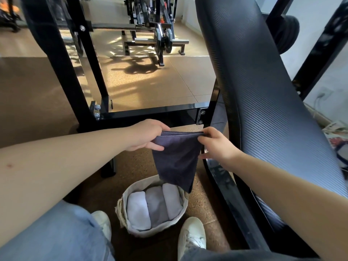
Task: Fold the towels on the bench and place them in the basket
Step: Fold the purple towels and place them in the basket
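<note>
1. Nearest the camera are the person's knees in blue jeans (56, 232) and two white shoes (192, 236), which stand on the speckled brown floor (207, 208).
2. Between the shoes stands a round, light fabric basket (150, 231). Inside it three folded towels (138, 210) lie side by side, touching each other: a white one on the left, a grey one in the middle and a pale one on the right.
3. Above the far rim of the basket hangs a dark blue-grey towel (175, 159). It is doubled, its upper edge is stretched almost level, and it narrows down to a point over the right side of the rim.
4. The left hand (148, 135) pinches the left end of this upper edge, with the fingers curled over it and the thumb under.
5. The right hand (216, 146) pinches the right end between thumb and first finger; its other fingers are loosely spread.
6. To the right, the padded black counter (263, 91) rises steeply away; the towel does not touch it.
7. Behind the hands runs a black steel crossbar (160, 112).
8. Far back, a barbell with plates (162, 41) rests low on a rack in sunlight.
</note>
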A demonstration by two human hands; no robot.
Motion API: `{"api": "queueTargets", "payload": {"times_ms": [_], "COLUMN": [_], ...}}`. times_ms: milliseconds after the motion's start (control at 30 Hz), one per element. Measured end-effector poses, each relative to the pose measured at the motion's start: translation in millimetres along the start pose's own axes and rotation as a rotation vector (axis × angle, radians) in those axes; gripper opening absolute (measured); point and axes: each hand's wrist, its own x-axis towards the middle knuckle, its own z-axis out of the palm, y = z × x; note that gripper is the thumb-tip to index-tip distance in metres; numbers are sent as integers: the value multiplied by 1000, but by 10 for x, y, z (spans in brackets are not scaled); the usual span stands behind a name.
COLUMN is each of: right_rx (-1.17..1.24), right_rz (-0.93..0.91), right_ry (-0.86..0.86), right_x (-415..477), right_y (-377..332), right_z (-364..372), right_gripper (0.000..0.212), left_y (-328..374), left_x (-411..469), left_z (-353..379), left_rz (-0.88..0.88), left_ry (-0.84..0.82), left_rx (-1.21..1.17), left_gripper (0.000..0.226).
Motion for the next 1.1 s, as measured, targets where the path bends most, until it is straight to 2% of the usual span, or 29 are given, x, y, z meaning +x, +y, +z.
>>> {"api": "queueTargets", "payload": {"times_ms": [100,200,300,400,500,567,633,700,767,800,933,1033,1100], "right_rx": [188,220,177,196,211,235,262,260,250,239,151,-31,-164], "right_rz": [59,93,109,102,75,61,45,30,16,12,-12,-61,-117], "right_ry": [-5,-12,-13,-60,-12,36,65,71,56,42,-4,-28,-38], "right_x": [-17,-10,1,19,20,29,38,38,35,37,21,-8,-17], "right_y": [-15,8,45,75,84,82,79,74,79,87,90,84,92], "right_z": [6,40,62,47,18,7,5,-3,-9,-10,1,-9,-18], "right_gripper": [20,20,23,48,61,59,53,43,28,20,21,37,51], "left_y": [-44,-89,-176,-275,-291,-260,-218,-197,-184,-198,-193,-202,-217], "left_x": [-3,-16,2,4,-14,-6,-5,-4,-16,-11,-37,-55,-53], "left_z": [-68,-161,-191,-182,-157,-157,-185,-222,-240,-234,-154,-148,-167], "left_rz": [-19,28,18,-5,-15,-20,-39,-40,11,44,124,180,225], "left_ry": [-96,-195,-114,-107,-22,6,5,14,27,42,116,90,63], "left_rx": [-151,-58,38,57,4,-68,-193,-255,-127,-69,78,153,234], "left_gripper": [34,31,31,36,56,71,74,59,21,19,30,36,55]}}
